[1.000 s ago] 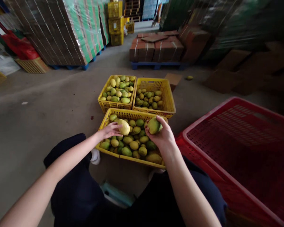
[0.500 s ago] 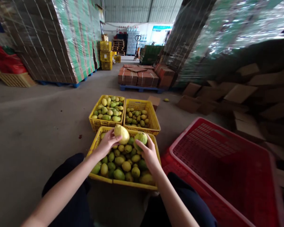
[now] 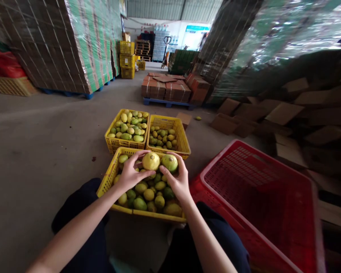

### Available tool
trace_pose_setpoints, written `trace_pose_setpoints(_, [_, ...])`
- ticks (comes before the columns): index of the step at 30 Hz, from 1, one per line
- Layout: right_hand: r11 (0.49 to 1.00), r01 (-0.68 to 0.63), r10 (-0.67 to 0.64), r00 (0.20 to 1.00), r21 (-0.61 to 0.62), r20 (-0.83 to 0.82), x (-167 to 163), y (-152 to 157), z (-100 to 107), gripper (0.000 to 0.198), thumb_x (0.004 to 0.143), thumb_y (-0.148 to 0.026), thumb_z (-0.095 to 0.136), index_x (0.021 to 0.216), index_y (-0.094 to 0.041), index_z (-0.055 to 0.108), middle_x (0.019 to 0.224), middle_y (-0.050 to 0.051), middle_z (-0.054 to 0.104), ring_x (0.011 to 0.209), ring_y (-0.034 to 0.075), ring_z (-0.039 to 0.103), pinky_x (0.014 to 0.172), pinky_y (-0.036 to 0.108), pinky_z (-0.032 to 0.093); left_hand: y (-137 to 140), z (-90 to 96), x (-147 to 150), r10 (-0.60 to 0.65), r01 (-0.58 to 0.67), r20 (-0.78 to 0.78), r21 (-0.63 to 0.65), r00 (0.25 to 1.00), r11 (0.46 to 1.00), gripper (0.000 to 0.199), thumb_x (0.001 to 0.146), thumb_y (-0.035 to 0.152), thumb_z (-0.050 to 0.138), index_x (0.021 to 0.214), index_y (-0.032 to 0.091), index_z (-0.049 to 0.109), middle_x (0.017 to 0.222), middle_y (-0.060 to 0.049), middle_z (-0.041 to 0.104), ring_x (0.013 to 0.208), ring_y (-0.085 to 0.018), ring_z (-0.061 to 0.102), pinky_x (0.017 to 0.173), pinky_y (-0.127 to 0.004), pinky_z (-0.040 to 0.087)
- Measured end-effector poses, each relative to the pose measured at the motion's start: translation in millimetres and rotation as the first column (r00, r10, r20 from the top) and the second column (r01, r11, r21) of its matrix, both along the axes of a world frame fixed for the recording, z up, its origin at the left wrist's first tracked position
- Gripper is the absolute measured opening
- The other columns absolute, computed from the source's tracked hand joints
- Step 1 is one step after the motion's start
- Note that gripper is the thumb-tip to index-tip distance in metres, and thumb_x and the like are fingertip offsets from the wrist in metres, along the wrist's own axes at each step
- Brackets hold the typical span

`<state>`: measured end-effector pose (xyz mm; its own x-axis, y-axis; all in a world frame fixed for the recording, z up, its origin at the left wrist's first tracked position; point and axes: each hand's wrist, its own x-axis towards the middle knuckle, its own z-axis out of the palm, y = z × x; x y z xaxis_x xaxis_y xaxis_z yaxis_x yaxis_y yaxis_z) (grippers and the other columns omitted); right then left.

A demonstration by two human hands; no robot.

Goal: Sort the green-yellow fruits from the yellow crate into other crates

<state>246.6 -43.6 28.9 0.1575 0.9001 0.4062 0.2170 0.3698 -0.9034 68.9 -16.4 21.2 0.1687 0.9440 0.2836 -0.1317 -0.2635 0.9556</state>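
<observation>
My left hand is closed around a yellow lemon, its stem end facing me. Beside it, my right hand grips a greener lemon between thumb and fingers. The two fruits are side by side, almost touching, above a yellow crate filled with green and yellow lemons. Part of that crate's far side is hidden behind my hands.
Behind stand two more yellow crates, the left crate fuller than the right crate. A large red crate stands at my right. Flattened cardboard lies beyond it. Strapped cartons rest on a blue pallet.
Both lemons have been turned so their stem ends face me, and they have come closer together. My left hand has shifted slightly right. The view has tilted slightly.
</observation>
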Motion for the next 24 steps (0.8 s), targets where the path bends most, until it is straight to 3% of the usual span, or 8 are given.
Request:
trace_pose_setpoints(18, [0.991, 0.036, -0.048, 0.994, 0.126, 0.095, -3, 4, -11, 0.038, 0.082, -0.035, 0.072, 0.116, -0.024, 0.059, 0.108, 0.004, 0.071, 0.098, 0.023, 0.068, 0.089, 0.037, 0.055, -1, -5.3, -3, 0.043, -0.032, -0.07, 0.145, 0.997, 0.989, 0.056, 0.07, 0.031, 0.087, 0.122, 0.023, 0.067, 0.131, -0.011, 0.068, 0.122, -0.028, 0.065, 0.1, -0.036, 0.056])
trace_pose_setpoints(24, [0.984, 0.052, -0.083, 0.981, 0.172, 0.174, -2, 4, -11, 0.036, 0.083, -0.033, 0.07, 0.116, -0.025, 0.058, 0.109, 0.006, 0.071, 0.098, 0.024, 0.068, 0.089, 0.04, 0.056, 0, -8.6, -5, 0.099, -0.049, -0.172, 0.274, 0.98, 0.961, 0.055, 0.076, 0.032, 0.084, 0.127, 0.024, 0.064, 0.133, -0.012, 0.067, 0.123, -0.028, 0.064, 0.104, -0.039, 0.054])
